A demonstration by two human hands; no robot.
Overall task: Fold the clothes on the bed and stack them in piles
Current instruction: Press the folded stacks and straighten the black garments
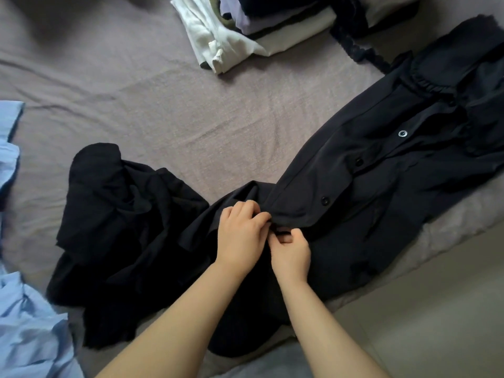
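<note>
Seen from the head camera, a person leans over a bed (169, 110) covered in a grey-mauve sheet, both bare forearms reaching in from the bottom of the frame. A long black buttoned garment (381, 170) lies stretched diagonally from the centre toward the upper right, its ruffled collar near the right edge and its lower part bunched in dark folds at centre left. The left hand (240, 238) rests knuckles-up on the cloth, fingers curled and pinching the edge of the button placket. The right hand (290, 253), touching the left, has its fingers curled inward, pinching the same edge of fabric just below. Three buttons show along the placket above the hands; the uppermost one (402, 133) looks pale. At the top of the frame sits a stack of folded clothes (245, 31), white, lilac and dark layers, well apart from the hands. A strip of black lace (357, 51) lies beside the stack. Light blue fabric (24, 323) spills in along the left edge. Pale floor (436, 323) shows at lower right.
</note>
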